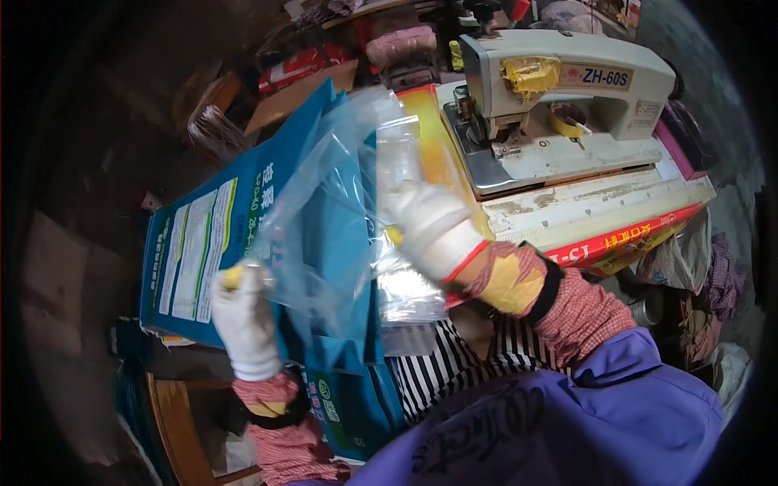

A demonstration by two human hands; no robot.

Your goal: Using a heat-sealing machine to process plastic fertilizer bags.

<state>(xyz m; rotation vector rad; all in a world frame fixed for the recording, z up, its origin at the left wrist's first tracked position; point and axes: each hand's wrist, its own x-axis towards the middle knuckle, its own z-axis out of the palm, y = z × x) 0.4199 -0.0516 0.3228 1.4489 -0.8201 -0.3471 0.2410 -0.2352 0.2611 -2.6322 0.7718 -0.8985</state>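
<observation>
A crumpled clear plastic bag (304, 219) spreads over a stack of flat teal sacks (194, 190) with printed panels. My left hand (245, 324), in a white glove with a yellow fingertip, is closed at the left edge of the plastic bag. My right hand (438, 231), gloved the same way, is slightly blurred. Its fingers curl at the right side of the plastic, closed in a pinch. Beneath this hand lies a pile of flat clear plastic bags (412, 292), next to the sacks.
A white sewing machine (567, 85) stands on a worn table (559, 202) at the right, with a yellow tape roll (567, 119) under its arm. A wooden frame (166, 425) is at the lower left. Bundled strands (215, 125) hang behind the sacks.
</observation>
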